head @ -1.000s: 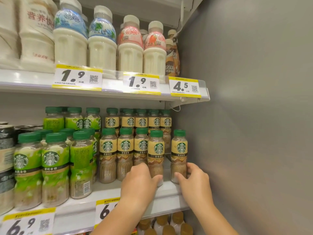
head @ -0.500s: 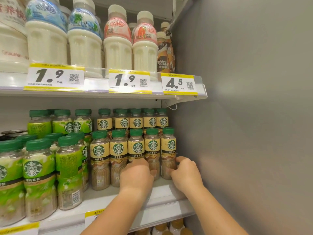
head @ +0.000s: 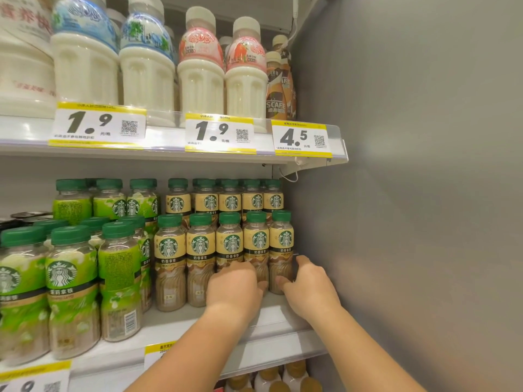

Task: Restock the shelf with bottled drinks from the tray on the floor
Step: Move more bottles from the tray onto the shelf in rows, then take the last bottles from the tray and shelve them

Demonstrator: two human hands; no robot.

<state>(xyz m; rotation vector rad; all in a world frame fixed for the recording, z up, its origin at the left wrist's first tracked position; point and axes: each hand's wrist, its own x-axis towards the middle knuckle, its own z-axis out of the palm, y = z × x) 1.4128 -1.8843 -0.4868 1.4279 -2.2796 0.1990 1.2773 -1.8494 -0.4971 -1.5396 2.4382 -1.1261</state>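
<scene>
On the middle shelf (head: 271, 315), the left hand (head: 235, 287) and right hand (head: 310, 287) each curl around the lower part of a beige-label bottle (head: 281, 250) standing beside the grey side wall (head: 410, 193).

Front row of five milky latte bottles (head: 200, 258) upright on the middle shelf (head: 271, 321), green caps, cream labels with a round green logo, brown drink below. Packed side by side, touching, running to the shelf's right end beside the grey side wall. More of the same close behind. Rightmost bottle (head: 281, 250) and its neighbour (head: 256, 247) set back from the front edge.
</scene>
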